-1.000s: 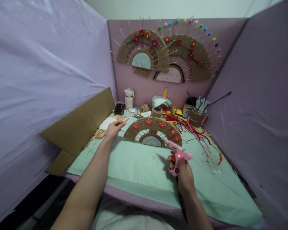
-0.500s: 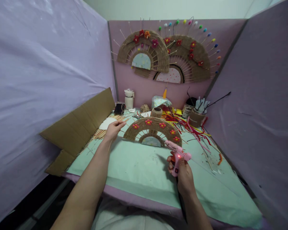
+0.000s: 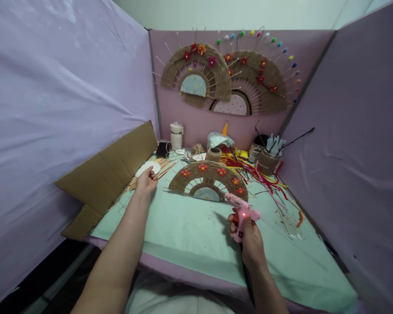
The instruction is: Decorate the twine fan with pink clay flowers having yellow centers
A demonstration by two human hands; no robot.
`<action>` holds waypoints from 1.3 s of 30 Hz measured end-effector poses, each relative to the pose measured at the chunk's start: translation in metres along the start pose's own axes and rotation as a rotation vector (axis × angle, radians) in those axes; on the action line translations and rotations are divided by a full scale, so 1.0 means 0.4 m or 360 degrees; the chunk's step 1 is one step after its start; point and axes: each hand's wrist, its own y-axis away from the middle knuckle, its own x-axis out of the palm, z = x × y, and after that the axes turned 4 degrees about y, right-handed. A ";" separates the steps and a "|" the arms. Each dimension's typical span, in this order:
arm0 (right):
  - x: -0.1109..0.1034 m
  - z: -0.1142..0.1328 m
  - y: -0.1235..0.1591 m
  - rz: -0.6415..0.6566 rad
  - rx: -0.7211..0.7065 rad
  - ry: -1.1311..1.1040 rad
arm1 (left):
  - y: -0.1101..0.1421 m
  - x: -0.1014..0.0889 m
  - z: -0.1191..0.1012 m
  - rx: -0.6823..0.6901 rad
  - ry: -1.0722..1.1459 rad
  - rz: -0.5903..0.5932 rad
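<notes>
One outstretched left hand (image 3: 147,181) is holding bent fingers near the white oval (image 3: 143,169), far left, any pinch unverifiable; the right hand (image 3: 251,240), nearer, is clasping the pink glue gun (image 3: 241,206) beside the flowered half-ring (image 3: 212,169) sitting centrally on the surface (image 3: 186,233).

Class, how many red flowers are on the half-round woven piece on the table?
5: a left flower, top flower, upper-right flower, lower-right flower, and lowest flower just beneath that. The pink glue gun might hide another.
</notes>
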 end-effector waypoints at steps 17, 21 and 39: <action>-0.009 -0.015 -0.005 0.0033 -0.0010 -0.0009 | -0.011 -0.012 -0.011 -0.0337 0.0711 -0.0107; -0.007 -0.018 -0.006 0.0018 -0.0020 -0.0045 | 0.005 -0.018 -0.002 -0.0399 0.0652 -0.0103; -0.002 -0.005 -0.002 0.0025 -0.0028 0.0049 | 0.042 0.015 -0.016 -0.0162 0.0641 0.0024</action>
